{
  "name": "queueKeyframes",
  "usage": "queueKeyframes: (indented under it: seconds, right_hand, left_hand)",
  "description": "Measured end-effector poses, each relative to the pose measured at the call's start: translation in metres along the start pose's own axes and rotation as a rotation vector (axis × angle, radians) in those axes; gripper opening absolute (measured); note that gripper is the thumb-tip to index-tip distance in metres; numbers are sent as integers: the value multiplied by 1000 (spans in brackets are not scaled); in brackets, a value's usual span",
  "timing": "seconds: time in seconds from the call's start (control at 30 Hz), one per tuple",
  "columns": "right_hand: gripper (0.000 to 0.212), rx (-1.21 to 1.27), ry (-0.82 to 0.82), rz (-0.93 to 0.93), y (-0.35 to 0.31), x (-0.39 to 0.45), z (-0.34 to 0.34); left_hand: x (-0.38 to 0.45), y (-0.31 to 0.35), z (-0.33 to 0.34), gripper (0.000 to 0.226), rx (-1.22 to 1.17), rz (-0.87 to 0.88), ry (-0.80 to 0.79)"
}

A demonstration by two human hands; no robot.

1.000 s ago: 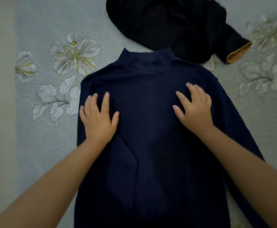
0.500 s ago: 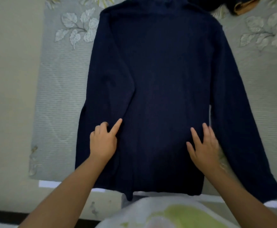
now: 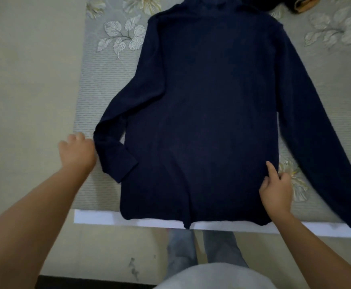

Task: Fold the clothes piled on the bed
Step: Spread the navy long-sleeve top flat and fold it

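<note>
A navy high-neck sweater [image 3: 208, 105] lies flat on the grey flowered bed sheet [image 3: 99, 97], its hem at the bed's near edge. Its left sleeve [image 3: 116, 130] juts out to the left and bends back at the elbow toward the body. My left hand [image 3: 77, 152] is curled against that bend, fingers closed on the sleeve's edge. At the lower right side seam is my right hand [image 3: 276, 190], index finger laid on the fabric and the other fingers curled at the edge. The right sleeve [image 3: 316, 132] lies straight and slants out toward the bed's edge.
A dark garment with an orange lining [image 3: 304, 5] lies at the top right, just beyond the sweater's collar. The bed's white near edge [image 3: 99, 217] runs across below the hem. Beige floor [image 3: 24, 80] is on the left, and my legs in jeans [image 3: 183, 247] stand below.
Both hands slid from the chest down to the lower body. My left hand then went out to the left and the left sleeve swung out with it, bent at the elbow.
</note>
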State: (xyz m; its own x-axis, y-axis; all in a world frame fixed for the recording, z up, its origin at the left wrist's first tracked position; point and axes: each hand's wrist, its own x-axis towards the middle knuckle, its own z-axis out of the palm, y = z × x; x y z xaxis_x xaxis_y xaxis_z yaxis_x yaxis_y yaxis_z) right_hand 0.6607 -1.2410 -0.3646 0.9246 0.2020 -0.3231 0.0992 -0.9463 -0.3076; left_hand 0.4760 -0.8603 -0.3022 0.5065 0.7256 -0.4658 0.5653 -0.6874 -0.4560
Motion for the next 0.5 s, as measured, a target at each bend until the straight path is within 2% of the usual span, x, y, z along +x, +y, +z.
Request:
queueKeyframes:
  seconds: [0.1,0.17,0.23,0.37,0.5]
  right_hand:
    - [46,-57,-32,63,-4,-26,3]
    - [47,-89,-68,98,-4,-44,4]
    - [47,-96,-94,123,-2,-57,6]
    - [47,-114,-132,163,5,-58,7]
    - [48,-218,-153,146,26,-50,-12]
  left_hand:
    - [-39,41,9,28,-376,89,29]
    - [-69,74,22,42,-586,109,27]
    - [-92,99,37,54,-652,47,-45]
    - [-108,113,59,61,-708,-164,-149]
    - [-106,99,70,62,-763,-96,-174]
